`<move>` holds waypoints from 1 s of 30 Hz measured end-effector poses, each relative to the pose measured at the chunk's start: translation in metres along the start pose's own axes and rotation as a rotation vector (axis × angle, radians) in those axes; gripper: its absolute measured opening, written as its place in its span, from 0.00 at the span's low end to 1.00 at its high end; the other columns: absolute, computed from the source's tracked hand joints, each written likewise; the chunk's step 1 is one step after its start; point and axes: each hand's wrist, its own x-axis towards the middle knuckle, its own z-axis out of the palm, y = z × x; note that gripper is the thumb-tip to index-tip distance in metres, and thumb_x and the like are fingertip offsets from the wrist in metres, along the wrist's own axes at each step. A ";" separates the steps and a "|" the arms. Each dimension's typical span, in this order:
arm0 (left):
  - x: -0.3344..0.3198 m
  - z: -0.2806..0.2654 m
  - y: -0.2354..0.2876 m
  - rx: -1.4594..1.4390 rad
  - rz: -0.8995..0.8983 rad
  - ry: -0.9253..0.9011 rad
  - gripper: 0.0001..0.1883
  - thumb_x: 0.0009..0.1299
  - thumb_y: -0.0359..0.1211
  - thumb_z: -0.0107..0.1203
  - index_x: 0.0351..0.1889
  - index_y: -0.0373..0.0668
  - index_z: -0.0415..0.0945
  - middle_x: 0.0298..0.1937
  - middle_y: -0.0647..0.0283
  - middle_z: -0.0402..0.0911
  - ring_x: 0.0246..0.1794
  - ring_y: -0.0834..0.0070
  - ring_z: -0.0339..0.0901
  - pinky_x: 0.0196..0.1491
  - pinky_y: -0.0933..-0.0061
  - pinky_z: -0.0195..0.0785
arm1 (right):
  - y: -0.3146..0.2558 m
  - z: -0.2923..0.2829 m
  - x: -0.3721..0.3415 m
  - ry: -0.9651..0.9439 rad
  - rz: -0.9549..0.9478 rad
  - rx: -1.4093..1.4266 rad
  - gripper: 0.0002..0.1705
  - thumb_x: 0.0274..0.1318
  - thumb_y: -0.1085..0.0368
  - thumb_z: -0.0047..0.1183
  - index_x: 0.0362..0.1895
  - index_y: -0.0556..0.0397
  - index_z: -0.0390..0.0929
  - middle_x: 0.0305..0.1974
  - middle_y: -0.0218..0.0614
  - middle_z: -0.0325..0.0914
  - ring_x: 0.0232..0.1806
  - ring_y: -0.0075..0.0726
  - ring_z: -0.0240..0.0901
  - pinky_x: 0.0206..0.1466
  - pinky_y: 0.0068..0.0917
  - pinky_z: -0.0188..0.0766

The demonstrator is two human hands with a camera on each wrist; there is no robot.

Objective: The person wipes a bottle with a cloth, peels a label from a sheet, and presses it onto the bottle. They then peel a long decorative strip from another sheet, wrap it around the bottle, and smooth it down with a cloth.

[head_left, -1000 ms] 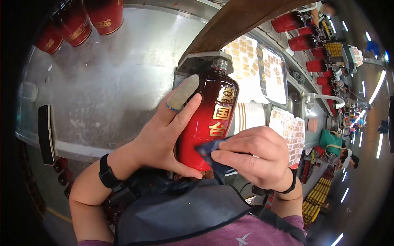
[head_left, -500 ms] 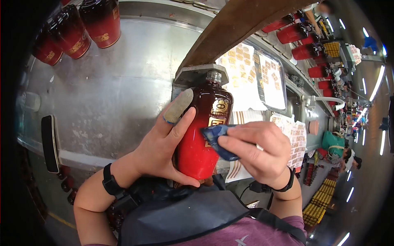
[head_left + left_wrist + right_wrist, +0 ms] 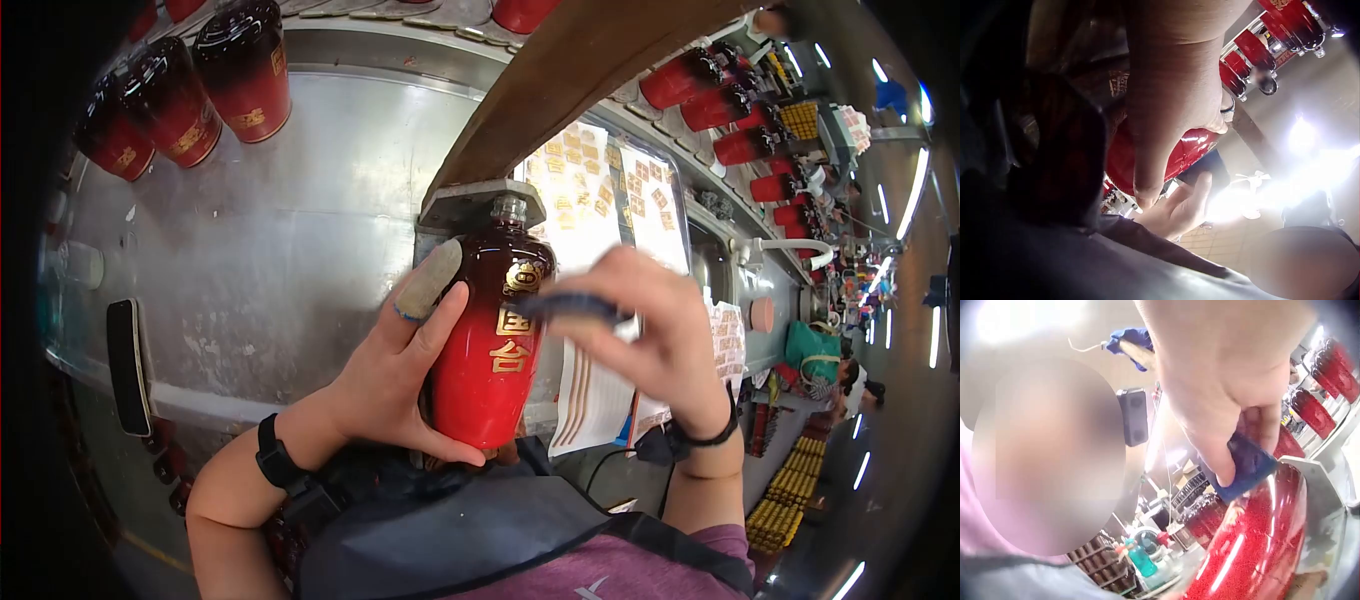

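A red bottle (image 3: 485, 380) with a dark shoulder, clear glass neck and gold characters lies with its neck against a metal bracket (image 3: 480, 203). My left hand (image 3: 385, 375) grips its left side, fingers along the body and thumb by the base; a grey cover sits on one finger. Blurred in the head view, my right hand (image 3: 650, 325) pinches a dark blue cloth (image 3: 575, 305) over the gold characters. The right wrist view shows the blue cloth (image 3: 1244, 465) at the bottle's glossy surface (image 3: 1254, 544), between thumb and fingers of the right hand (image 3: 1229, 381).
Three red bottles (image 3: 245, 75) stand at the back left of the metal table (image 3: 270, 230). A black phone-like object (image 3: 127, 365) lies at its left edge. Sheets of gold stickers (image 3: 575, 185) lie beyond the bracket, under a brown beam (image 3: 570, 80). More bottles (image 3: 745, 145) line the right.
My right hand has moved with the cloth from the bottle's lower part up to the gold characters. The left hand keeps its grip; the bottle and surroundings appear slightly lower in view.
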 end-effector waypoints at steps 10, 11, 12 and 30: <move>0.000 0.000 -0.001 -0.022 -0.018 -0.012 0.75 0.39 0.65 0.77 0.78 0.34 0.47 0.78 0.38 0.45 0.77 0.37 0.47 0.75 0.42 0.48 | -0.006 0.021 -0.015 -0.034 -0.450 -0.209 0.14 0.49 0.68 0.66 0.43 0.46 0.86 0.31 0.34 0.78 0.35 0.39 0.74 0.39 0.33 0.70; -0.001 0.000 0.000 -0.035 -0.020 -0.007 0.75 0.39 0.64 0.77 0.78 0.34 0.46 0.78 0.38 0.45 0.77 0.37 0.47 0.75 0.42 0.48 | -0.006 0.018 -0.012 -0.028 -0.450 -0.205 0.14 0.49 0.68 0.66 0.43 0.46 0.86 0.31 0.34 0.78 0.35 0.39 0.74 0.39 0.33 0.70; -0.001 0.001 0.000 -0.032 -0.017 -0.019 0.75 0.39 0.64 0.77 0.78 0.34 0.46 0.78 0.38 0.45 0.77 0.37 0.47 0.75 0.42 0.48 | -0.005 0.013 -0.007 -0.044 -0.281 -0.071 0.14 0.49 0.68 0.66 0.43 0.47 0.86 0.32 0.34 0.79 0.35 0.39 0.75 0.39 0.34 0.71; 0.000 -0.001 -0.001 -0.050 -0.010 0.031 0.72 0.40 0.63 0.77 0.77 0.35 0.48 0.78 0.38 0.47 0.77 0.36 0.47 0.74 0.41 0.50 | 0.001 0.017 0.000 0.156 -0.469 -0.490 0.21 0.37 0.63 0.59 0.41 0.46 0.88 0.39 0.21 0.82 0.36 0.28 0.66 0.42 0.30 0.61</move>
